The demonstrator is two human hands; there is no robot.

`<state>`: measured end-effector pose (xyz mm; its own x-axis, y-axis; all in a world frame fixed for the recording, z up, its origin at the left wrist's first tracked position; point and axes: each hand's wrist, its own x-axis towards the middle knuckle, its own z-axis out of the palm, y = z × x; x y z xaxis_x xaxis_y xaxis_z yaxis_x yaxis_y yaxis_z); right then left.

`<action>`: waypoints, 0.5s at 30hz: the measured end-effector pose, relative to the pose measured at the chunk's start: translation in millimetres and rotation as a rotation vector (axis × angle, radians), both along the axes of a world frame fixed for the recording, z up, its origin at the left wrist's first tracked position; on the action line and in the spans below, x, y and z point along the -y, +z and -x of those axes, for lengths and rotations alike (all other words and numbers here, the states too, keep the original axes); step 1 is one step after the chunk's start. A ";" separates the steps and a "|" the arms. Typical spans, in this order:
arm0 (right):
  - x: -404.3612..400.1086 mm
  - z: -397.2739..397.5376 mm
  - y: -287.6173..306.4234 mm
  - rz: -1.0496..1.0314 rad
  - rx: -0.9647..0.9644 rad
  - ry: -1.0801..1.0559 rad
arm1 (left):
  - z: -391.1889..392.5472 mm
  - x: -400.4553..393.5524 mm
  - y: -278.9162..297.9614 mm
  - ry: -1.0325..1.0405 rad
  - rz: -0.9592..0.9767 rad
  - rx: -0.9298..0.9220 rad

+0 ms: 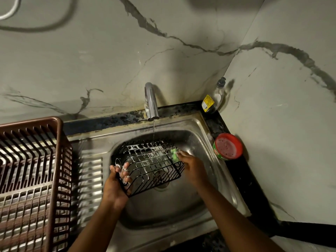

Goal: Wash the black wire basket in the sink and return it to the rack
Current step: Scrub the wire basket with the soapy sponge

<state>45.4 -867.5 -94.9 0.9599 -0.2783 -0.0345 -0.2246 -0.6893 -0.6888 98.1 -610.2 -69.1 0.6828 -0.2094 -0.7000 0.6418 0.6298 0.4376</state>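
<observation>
The black wire basket (pixel 151 164) is tilted on its side over the steel sink (pixel 198 128), with soap foam on its wires. My left hand (pixel 117 182) grips its left end, soapy fingers hooked through the wires. My right hand (pixel 192 166) presses a green sponge (pixel 174 154) against the basket's upper right edge. A thin stream of water runs from the chrome tap (pixel 151 102) onto the basket's far side. The brown plastic rack (pixel 32 171) stands on the draining board at the left.
A dish-soap bottle (pixel 213 99) with a yellow label stands in the back corner. A red-lidded tub (pixel 228 147) of cleaning paste sits on the dark counter at the sink's right. Marble walls close in behind and at the right.
</observation>
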 end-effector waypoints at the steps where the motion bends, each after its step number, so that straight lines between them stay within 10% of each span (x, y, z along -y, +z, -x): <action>1: -2.9 -2.0 -1.1 0.003 -0.014 -0.026 | -0.6 -1.5 -1.7 0.001 0.014 -0.003; 9: -103.7 25.8 50.8 -0.123 0.284 0.269 | -4.5 1.1 -5.0 0.005 0.036 -0.026; 15: -31.8 20.4 24.9 0.095 0.280 0.304 | -4.9 -6.2 -2.9 -0.004 0.053 -0.026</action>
<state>25.0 -835.7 -69.9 0.9675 0.0297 0.2511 0.1854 -0.7587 -0.6245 103.0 -604.0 -72.0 0.6637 -0.2497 -0.7051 0.6551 0.6491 0.3868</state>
